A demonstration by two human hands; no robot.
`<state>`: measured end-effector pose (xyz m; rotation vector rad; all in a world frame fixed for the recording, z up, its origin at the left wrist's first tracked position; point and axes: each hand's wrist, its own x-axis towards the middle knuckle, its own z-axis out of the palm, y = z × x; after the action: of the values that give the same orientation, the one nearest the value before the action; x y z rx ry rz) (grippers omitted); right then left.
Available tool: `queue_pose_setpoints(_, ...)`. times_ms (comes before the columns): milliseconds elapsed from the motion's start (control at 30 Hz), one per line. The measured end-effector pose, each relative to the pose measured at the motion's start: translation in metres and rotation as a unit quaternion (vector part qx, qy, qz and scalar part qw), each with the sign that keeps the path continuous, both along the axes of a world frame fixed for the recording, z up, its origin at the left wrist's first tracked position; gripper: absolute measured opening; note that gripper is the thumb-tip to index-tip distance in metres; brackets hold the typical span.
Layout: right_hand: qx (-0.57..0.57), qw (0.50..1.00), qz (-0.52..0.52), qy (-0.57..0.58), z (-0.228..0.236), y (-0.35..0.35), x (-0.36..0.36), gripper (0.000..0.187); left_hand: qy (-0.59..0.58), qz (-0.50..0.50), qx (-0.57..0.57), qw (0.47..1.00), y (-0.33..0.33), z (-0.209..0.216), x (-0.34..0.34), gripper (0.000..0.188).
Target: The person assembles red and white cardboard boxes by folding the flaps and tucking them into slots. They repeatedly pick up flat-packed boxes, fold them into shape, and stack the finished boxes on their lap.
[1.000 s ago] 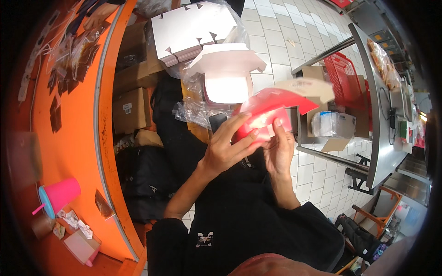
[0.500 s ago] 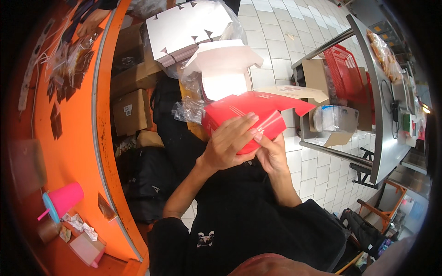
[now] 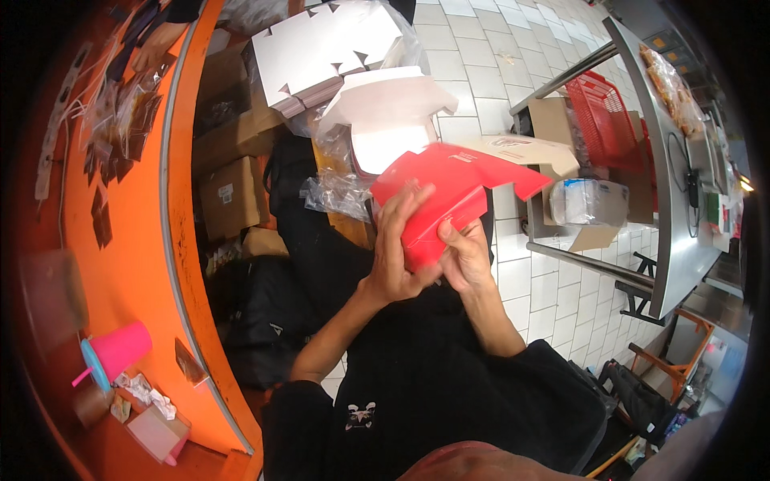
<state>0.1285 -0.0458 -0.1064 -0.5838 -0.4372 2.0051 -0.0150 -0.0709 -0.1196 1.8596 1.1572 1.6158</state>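
A red cardboard food box (image 3: 437,188), partly folded, is held in front of my chest. Its red flap points out to the right, and behind that sticks out a cream-coloured flap (image 3: 513,150). My left hand (image 3: 395,250) lies along the box's left side, fingers stretched up its face and slightly blurred. From the lower right my right hand (image 3: 468,258) grips the box, thumb on the front panel, other fingers partly hidden. Beyond the red box stands an open white-lined box (image 3: 391,148) with its lid raised.
A stack of flat white cartons (image 3: 329,48) sits at the back. To the left runs an orange table (image 3: 132,264) with a pink cup (image 3: 120,351) and small brown packets; another person's hand (image 3: 159,44) is at its far end. On the right, a steel table (image 3: 662,160) stands beside a red basket (image 3: 597,120).
The left hand has slid down and opened off the front panel to the box's side. The red box has tilted and shifted slightly right. The right hand still grips it.
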Motion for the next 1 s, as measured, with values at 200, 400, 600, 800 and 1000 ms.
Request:
queue_pose_setpoints(200,-0.008,1.0,-0.005,0.019,0.0,-0.017,-0.017,0.057,-0.179,0.0,-0.076,0.981,-0.004,-0.005,0.019,0.069)
queue_pose_setpoints(400,-0.023,0.997,0.036,0.057,0.001,-0.02,-0.016,0.045,-0.216,-0.016,-0.027,0.976,-0.006,-0.009,0.024,0.059)
queue_pose_setpoints(600,0.059,0.997,-0.049,-0.029,0.019,-0.015,-0.005,0.06,-0.178,-0.03,0.006,0.984,-0.001,-0.015,0.016,0.053)
queue_pose_setpoints(800,0.046,0.98,-0.077,-0.178,0.011,0.017,0.018,0.034,-0.085,-0.027,-0.089,0.992,0.001,0.011,0.005,0.041)
queue_pose_setpoints(1000,0.023,0.994,-0.068,-0.086,0.007,0.021,0.006,0.027,-0.145,0.003,-0.173,0.974,0.0,0.026,0.013,0.036)
